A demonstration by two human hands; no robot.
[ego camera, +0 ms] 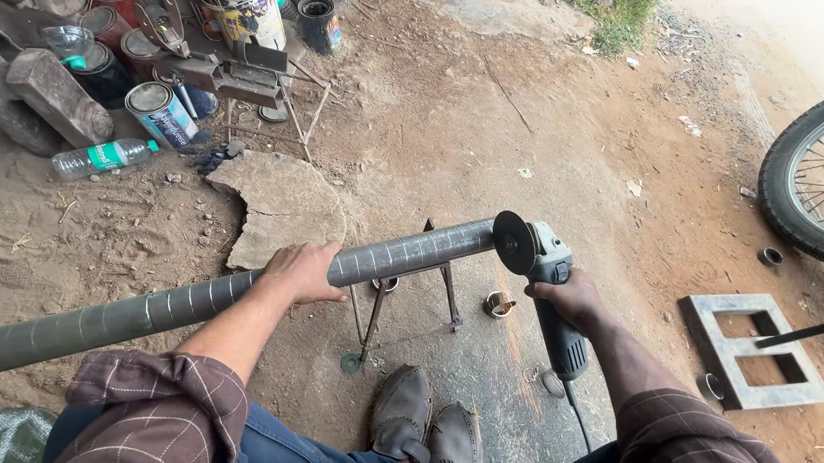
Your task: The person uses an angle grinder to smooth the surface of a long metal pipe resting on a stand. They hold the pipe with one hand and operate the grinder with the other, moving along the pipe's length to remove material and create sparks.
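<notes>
Left hand (303,271) clamps a long grey steel pipe (237,292) resting on a small metal stand (408,293) on the dirt floor; right hand (568,298) grips a grey angle grinder (547,287), its disc apparently touching the pipe's end.

The left hand (303,271) is lying palm down with its fingers curled over a rounded surface, the forearm reaching forward and slightly right from a rolled-up checked sleeve. The right hand (570,298) is gripping tightly, fingers wrapped closed and knuckles facing up, with its forearm stretching forward and left from a matching sleeve at the lower right. Both arms are extending away from the body, the hands well apart and at about the same height.
</notes>
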